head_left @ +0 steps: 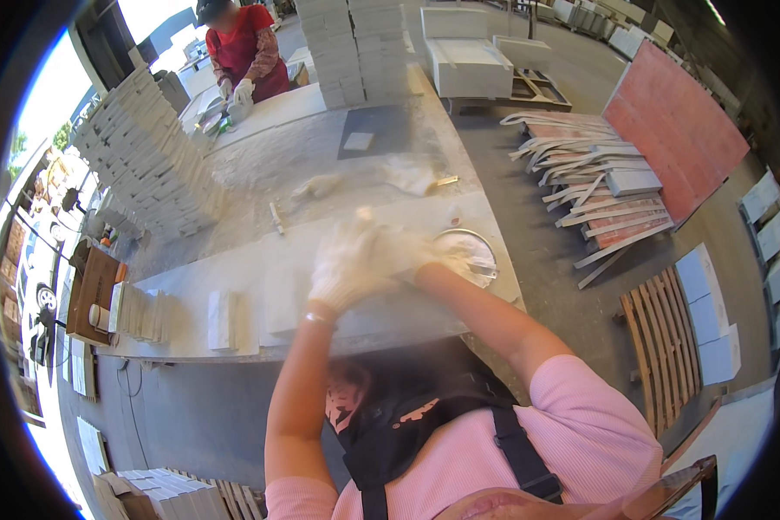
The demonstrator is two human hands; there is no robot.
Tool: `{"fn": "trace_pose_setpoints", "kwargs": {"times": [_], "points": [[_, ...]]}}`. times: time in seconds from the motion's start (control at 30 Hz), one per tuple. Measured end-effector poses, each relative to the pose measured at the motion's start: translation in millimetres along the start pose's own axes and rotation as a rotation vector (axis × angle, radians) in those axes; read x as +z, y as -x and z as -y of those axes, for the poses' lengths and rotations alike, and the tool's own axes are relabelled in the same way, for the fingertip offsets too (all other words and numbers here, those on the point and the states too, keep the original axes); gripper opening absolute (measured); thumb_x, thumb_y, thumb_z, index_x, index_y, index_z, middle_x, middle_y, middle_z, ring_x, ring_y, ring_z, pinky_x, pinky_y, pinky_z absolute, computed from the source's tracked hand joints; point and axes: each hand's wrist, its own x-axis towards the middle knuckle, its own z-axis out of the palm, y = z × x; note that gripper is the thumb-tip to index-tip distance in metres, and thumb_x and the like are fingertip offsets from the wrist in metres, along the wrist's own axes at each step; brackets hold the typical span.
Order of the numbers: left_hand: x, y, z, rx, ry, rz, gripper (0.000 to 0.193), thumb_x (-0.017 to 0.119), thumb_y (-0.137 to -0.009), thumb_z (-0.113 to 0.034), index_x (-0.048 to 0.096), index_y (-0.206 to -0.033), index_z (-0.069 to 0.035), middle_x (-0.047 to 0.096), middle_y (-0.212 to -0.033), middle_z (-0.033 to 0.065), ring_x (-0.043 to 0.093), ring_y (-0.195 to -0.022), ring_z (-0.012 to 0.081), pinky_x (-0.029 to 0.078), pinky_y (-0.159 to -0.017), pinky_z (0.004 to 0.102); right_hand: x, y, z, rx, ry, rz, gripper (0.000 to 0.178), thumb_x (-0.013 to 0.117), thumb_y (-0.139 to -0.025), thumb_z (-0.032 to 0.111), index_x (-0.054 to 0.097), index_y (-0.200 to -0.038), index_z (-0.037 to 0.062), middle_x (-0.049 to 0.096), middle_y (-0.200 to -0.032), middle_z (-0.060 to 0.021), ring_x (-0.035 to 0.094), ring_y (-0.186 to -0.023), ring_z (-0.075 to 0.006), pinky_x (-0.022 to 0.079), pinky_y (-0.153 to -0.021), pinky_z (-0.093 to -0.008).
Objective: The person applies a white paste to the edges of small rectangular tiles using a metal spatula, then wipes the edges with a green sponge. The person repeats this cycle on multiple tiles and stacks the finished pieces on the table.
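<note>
Both of my hands wear white knit gloves and are smeared by motion. My left hand (342, 264) is raised above the worktable (390, 325), its fingers too blurred to read. Close against it from the right comes my right hand (403, 251), and the two overlap. I cannot make out whether either holds anything. Just right of my right hand sits a round, shallow tin (492, 270) with white material in it. Under and left of my left hand lies a pale flat piece (284, 303). Farther left stands a small white block (223, 319) near the table's front edge.
Tall stacks of white pieces rise at the left (143, 147) and far side (342, 52). A co-worker in red (256, 48) works at the table's far end. Rightward are a pallet with pale strips (598, 178), a reddish board (676, 130) and a slatted wooden pallet (659, 338).
</note>
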Motion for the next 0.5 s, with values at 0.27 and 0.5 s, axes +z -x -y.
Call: {"fn": "trace_pose_setpoints", "kwargs": {"times": [0.27,0.5], "points": [[0,0,1,0.010,-0.010,0.005,0.096,0.089,-0.059,-0.050,0.059,-0.142,-0.012,0.050,-0.155,0.0128,0.041,-0.145,0.0389,0.039,-0.114,0.0544,10,-15,-53,0.162,-0.755,-0.650,0.029,0.064,-0.092,0.024,0.076,-0.105,0.0020,0.075,-0.097,-0.0121,0.072,-0.089,-0.0220,0.056,-0.082,-0.0366],[-3,-1,8,0.106,-0.018,0.049,0.097,0.088,-0.059,-0.049,0.057,-0.144,-0.014,0.050,-0.157,0.0134,0.042,-0.146,0.0412,0.036,-0.118,0.0572,-25,49,-39,0.102,-1.759,-0.600,0.041,0.060,-0.097,0.021,0.065,-0.131,-0.0013,0.072,-0.110,-0.0065,0.070,-0.098,-0.0179,0.056,-0.087,-0.0332]]}}
